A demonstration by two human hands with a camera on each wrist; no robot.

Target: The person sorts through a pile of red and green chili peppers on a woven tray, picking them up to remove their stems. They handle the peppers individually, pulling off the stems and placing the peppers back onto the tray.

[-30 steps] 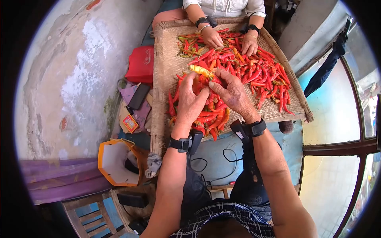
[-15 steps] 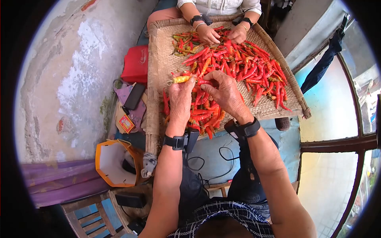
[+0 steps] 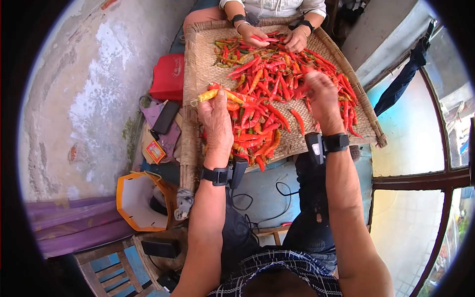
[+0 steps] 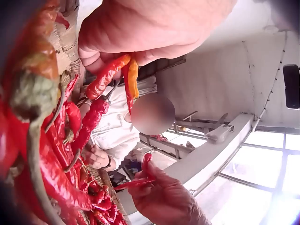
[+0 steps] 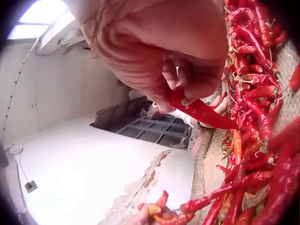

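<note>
My left hand (image 3: 216,121) grips several chili peppers above the near-left pile; a yellow chili pepper (image 3: 208,95) sticks out past the thumb. In the left wrist view, red and orange chili peppers (image 4: 133,82) hang from under its fingers. Over the right-hand pile, my right hand (image 3: 324,99) looks blurred in the head view. The right wrist view shows it pinching a red chili pepper (image 5: 201,112) between thumb and fingers. Both piles of red chili peppers (image 3: 316,79) lie on a woven tray (image 3: 204,64).
Across the tray, another person's hands (image 3: 252,35) handle chili peppers, one holding a red one. Left of the tray are a red bag (image 3: 168,76), a dark case (image 3: 166,118) and an orange-rimmed container (image 3: 143,200). A window (image 3: 408,148) stands at the right.
My right hand has left my left hand's side and moved right, over the other pile. My left hand shifted slightly left, still holding chili peppers. The other person lifted a red chili pepper.
</note>
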